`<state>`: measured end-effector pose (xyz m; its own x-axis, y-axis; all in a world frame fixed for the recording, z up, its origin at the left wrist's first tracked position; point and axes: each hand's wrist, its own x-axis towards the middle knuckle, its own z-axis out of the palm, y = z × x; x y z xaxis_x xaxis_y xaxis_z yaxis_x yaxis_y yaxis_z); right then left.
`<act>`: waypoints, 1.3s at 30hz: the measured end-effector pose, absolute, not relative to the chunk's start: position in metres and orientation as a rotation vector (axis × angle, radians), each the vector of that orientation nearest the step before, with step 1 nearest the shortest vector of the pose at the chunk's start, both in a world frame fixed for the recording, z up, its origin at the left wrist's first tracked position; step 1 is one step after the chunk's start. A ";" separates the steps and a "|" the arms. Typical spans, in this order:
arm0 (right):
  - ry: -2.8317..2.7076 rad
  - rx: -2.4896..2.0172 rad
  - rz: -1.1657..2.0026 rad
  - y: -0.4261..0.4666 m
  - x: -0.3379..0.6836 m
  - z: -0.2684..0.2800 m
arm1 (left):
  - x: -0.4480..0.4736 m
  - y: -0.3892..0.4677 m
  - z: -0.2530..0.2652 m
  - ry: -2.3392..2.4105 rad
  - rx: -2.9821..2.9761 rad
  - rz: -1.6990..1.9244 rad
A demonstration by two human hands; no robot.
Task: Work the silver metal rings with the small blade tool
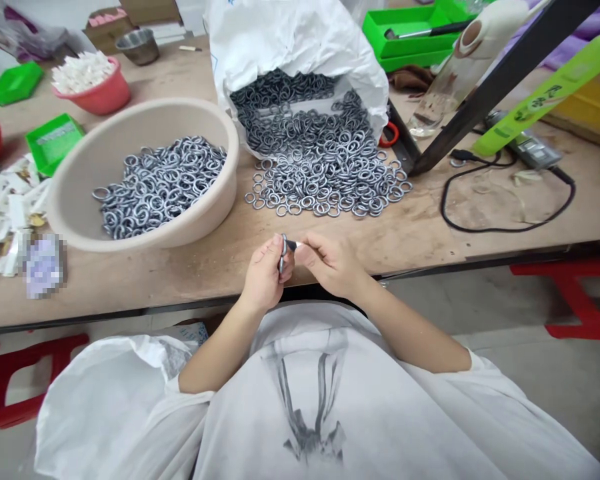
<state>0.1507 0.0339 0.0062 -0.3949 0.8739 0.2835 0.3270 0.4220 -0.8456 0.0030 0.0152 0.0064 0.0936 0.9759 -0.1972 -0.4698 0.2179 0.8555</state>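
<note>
Near the table's front edge, my left hand [266, 275] pinches a grey metal ring [283, 254], seen nearly edge-on. My right hand [330, 264] is closed on a small dark piece [292, 246] with a white tip, which reaches to the ring; its kind is too small to make out. Beyond my hands lies a heap of grey rings [330, 180], spilling from the mouth of a white sack [295, 40]. To the left, a wide beige basin [75, 200] holds many more such rings [165, 187].
Left of the basin are white strips [13, 220], a green tray [55, 143] and a red bowl [100, 90]. A slanted dark metal bar [480, 93], a bottle [443, 87] and a looped black cable [445, 207] occupy the right side. Red stools [575, 300] stand below.
</note>
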 end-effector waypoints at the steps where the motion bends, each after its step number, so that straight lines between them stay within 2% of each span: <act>1: -1.970 -1.004 0.866 0.032 0.152 0.007 | 0.004 0.015 0.007 0.897 0.698 1.218; 4: -2.024 -0.965 0.765 0.028 0.152 0.012 | 0.005 0.014 0.006 0.875 0.706 1.212; 8: -2.057 -0.948 0.789 0.029 0.155 0.014 | 0.003 0.012 0.002 0.850 0.756 1.177; 13: -2.053 -1.233 0.871 0.057 0.159 0.005 | -0.003 0.006 0.003 0.714 0.906 1.084; 17: -2.153 -1.518 0.646 0.093 0.146 0.007 | -0.012 0.006 0.007 0.741 0.761 1.115; 21: -2.402 -1.616 0.393 0.121 0.118 0.008 | -0.023 0.008 0.009 0.787 0.578 1.142; 25: -2.460 -1.660 0.341 0.131 0.106 0.003 | -0.033 0.011 0.009 0.778 0.430 1.163; 27: -2.370 -1.616 0.449 0.128 0.111 0.003 | -0.037 0.013 0.009 0.772 0.383 1.165; 33: -1.804 -1.003 1.256 0.086 0.141 0.007 | -0.030 0.021 0.002 0.752 0.372 1.064; 39: -1.655 -0.730 1.464 0.057 0.152 0.001 | -0.008 0.014 0.003 0.714 0.489 0.746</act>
<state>0.1525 0.0572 0.0008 -0.5200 0.8340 0.1845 -0.0811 0.1669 -0.9826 -0.0081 0.0139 0.0030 0.5224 0.7502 -0.4053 -0.4375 0.6438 0.6278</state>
